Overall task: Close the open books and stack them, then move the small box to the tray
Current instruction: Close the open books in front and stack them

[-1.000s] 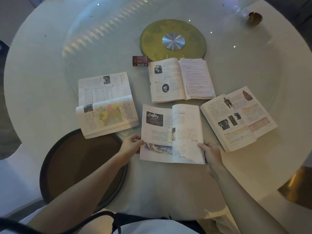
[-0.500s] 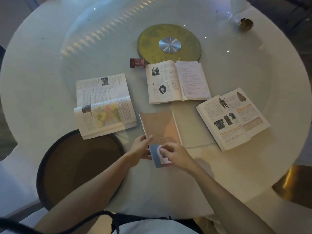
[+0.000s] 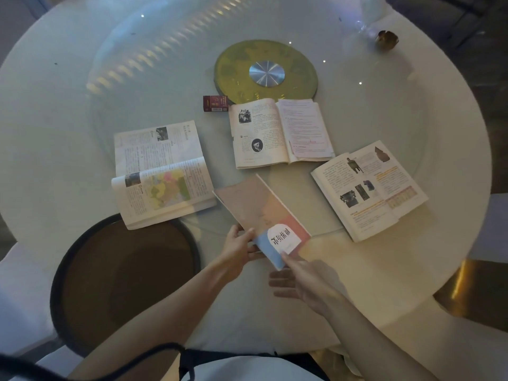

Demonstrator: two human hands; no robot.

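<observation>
One book (image 3: pixel 261 215) is shut, cover up, lying at a slant near the front of the round surface (image 3: pixel 68 133). The left hand (image 3: pixel 237 244) has its grip closed on the book's near left edge, thumb on top of the cover. The right hand (image 3: pixel 305 279) is at the book's near corner, fingers spread and loose; its grip looks open, touching the corner at most rather than clamping it.

So that's one down, by my reading. Three to go: the map book (image 3: pixel 162 174) lies open at the left, its near edge overhanging the tray; the portrait book (image 3: pixel 280 133) lies open at the middle, just in front of the gold disc (image 3: pixel 265 71); and the book with pictures of bronze vessels (image 3: pixel 368 188) lies open at the right. Nothing is stacked yet, since the closed book lies alone.

The small box (image 3: pixel 215 103), dark red, sits just left of the portrait book, touching the gold disc's edge, well apart from the round dark tray (image 3: pixel 57 284) at the near left. That move is not begun, and the tray holds nothing.
</observation>
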